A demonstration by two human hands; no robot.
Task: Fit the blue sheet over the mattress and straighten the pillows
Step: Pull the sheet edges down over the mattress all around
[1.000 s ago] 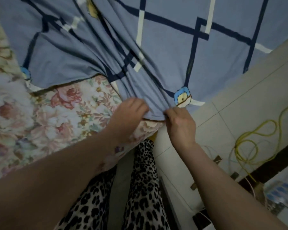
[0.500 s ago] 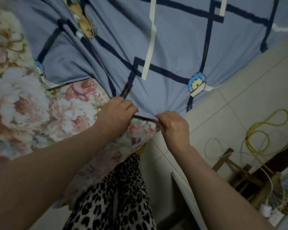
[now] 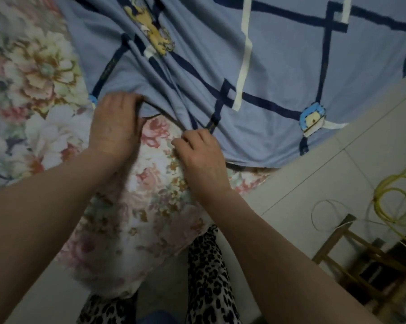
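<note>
Left hand (image 3: 114, 127): my fingers are closed on the hem of the blue sheet (image 3: 279, 73).
Right hand (image 3: 203, 157): my fingers pinch the same hem near the mattress corner (image 3: 132, 230).
Sheet position: spread over the bed top; the floral corner is uncovered, and the edge hangs above the floor (image 3: 314, 174) on the right.
Risk, slip: the bunched folds between my hands may pull free if I tug unevenly.
Risk, skew: pulling too far could drag the sheet off the far side.
Pillows: not in view.
</note>
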